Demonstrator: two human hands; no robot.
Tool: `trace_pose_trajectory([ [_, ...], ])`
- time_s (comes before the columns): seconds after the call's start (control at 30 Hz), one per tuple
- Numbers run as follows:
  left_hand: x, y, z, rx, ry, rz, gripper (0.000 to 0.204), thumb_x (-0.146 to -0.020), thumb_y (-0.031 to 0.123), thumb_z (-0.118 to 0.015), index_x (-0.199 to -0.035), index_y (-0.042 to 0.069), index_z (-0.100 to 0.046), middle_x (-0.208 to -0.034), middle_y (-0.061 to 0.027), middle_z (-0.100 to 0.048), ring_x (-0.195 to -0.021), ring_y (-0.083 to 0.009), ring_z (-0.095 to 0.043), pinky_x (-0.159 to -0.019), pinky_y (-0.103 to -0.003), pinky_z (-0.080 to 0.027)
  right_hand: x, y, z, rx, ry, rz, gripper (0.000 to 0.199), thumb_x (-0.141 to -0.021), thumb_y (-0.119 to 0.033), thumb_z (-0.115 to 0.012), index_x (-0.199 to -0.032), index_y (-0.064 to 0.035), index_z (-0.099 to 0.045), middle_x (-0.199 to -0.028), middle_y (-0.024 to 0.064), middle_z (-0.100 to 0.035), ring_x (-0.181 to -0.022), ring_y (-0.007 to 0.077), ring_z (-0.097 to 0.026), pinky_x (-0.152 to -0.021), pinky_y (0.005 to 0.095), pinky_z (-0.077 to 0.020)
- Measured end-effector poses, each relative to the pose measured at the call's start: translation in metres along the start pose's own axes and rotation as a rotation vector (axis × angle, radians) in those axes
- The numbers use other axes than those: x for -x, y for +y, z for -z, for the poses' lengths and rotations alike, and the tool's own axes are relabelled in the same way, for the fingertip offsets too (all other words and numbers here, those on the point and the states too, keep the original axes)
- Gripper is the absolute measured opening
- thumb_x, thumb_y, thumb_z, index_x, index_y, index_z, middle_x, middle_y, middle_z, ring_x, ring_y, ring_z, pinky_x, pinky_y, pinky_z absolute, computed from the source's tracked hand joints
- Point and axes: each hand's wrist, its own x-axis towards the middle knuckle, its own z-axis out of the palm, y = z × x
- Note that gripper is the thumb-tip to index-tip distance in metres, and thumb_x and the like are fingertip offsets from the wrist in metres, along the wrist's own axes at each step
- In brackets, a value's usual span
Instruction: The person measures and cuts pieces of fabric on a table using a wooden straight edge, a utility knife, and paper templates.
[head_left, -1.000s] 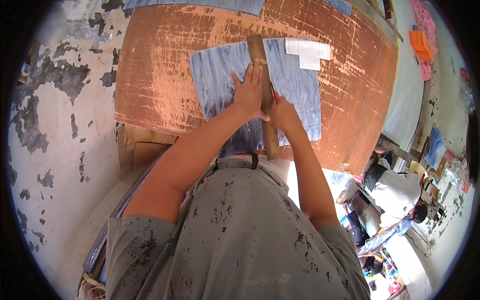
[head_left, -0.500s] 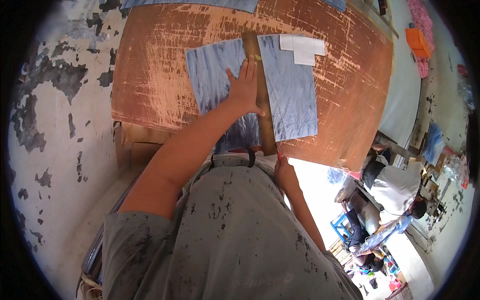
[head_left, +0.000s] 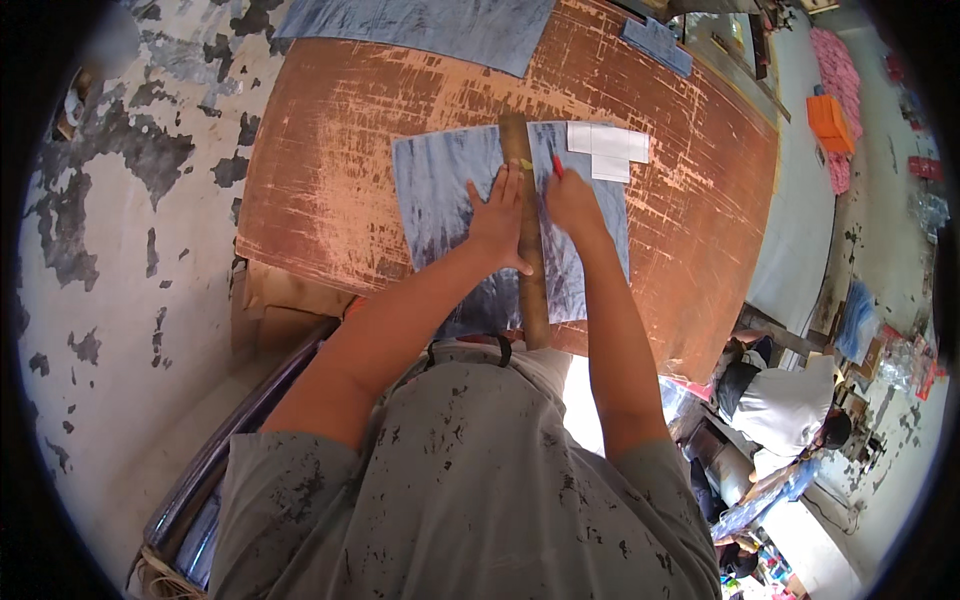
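1. peeling wall is standing l. of a scratched red-brown board; blue mottled sheet is lying on it under a brown strip.
2. l. hand is pressing strip + sheet, fingers spread; r. hand is gripping a red tool, fingers curled.
3. progress: strip's lying in place across sheet; can't tell if sheet's parting along strip's r. edge, so what's left is unclear.
4. white pieces are lying at sheet's top r. corner.
5. no legible labels/writing showing.

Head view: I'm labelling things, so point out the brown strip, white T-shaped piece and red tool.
Brown strip point(head_left: 532, 230), head view, middle of its length.
White T-shaped piece point(head_left: 609, 150), head view, its centre.
Red tool point(head_left: 557, 166), head view, exposed part.
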Motion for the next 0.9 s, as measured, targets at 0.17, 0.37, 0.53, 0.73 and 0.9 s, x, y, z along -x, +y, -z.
trace_pose_trajectory([
  [0.17, -0.001, 0.0, -0.002, -0.056, -0.055, 0.032, 0.169, -0.049, 0.082, -0.089, -0.168, -0.009, -0.01, -0.179, -0.0257, 0.003, -0.167, -0.0385, -0.002, -0.118, -0.083, -0.02, -0.058, -0.035, -0.008, 0.119, -0.177, 0.241, 0.044, -0.107, -0.024, -0.046, -0.11, 0.0154, -0.065, -0.092, 0.0386, -0.072, -0.081, 0.0502, -0.075, -0.078, 0.0558, -0.0593],
  [0.37, 0.001, 0.001, -0.002, -0.083, -0.053, 0.029, 0.167, -0.052, 0.083, -0.088, -0.169, -0.008, -0.011, -0.179, -0.0258, 0.003, -0.167, -0.038, -0.002, -0.118, -0.083, -0.021, -0.074, -0.032, -0.015, 0.193, -0.321, 0.204, 0.042, -0.105, -0.021, -0.047, -0.107, 0.0162, -0.067, -0.092, 0.0377, -0.072, -0.078, 0.0449, -0.077, -0.071, 0.0498, -0.0621],
  [0.53, 0.0, -0.002, -0.003, -0.045, -0.038, 0.033, 0.167, -0.051, 0.081, -0.089, -0.168, -0.009, -0.01, -0.178, -0.025, 0.002, -0.167, -0.0372, -0.002, -0.119, -0.082, -0.021, -0.011, -0.04, -0.005, 0.174, -0.132, 0.157, 0.035, -0.101, -0.022, -0.061, -0.104, 0.01, -0.076, -0.111, 0.0351, -0.073, -0.1, 0.0473, -0.075, -0.087, 0.0527, -0.0615],
  [0.73, 0.002, 0.003, 0.005, -0.034, -0.03, 0.035, 0.167, -0.052, 0.08, -0.091, -0.169, -0.008, -0.009, -0.178, -0.0245, 0.002, -0.167, -0.0365, -0.003, -0.12, -0.08, -0.022, 0.067, 0.028, -0.032, 0.015, -0.189, -0.084, 0.045, -0.109, -0.031, -0.046, -0.114, 0.0097, -0.064, -0.104, 0.0432, -0.069, -0.103, 0.0594, -0.068, -0.092, 0.0612, -0.0543],
  [0.9, 0.002, 0.0, -0.001, 0.005, 0.004, 0.021, 0.168, -0.052, 0.077, -0.092, -0.168, -0.01, -0.007, -0.178, -0.0258, 0.004, -0.167, -0.0377, -0.003, -0.119, -0.082, -0.021, 0.142, 0.044, -0.028, -0.038, -0.236, -0.198, 0.044, -0.11, -0.031, -0.046, -0.113, 0.0088, -0.064, -0.103, 0.0434, -0.069, -0.102, 0.0597, -0.067, -0.09, 0.0626, -0.0533],
])
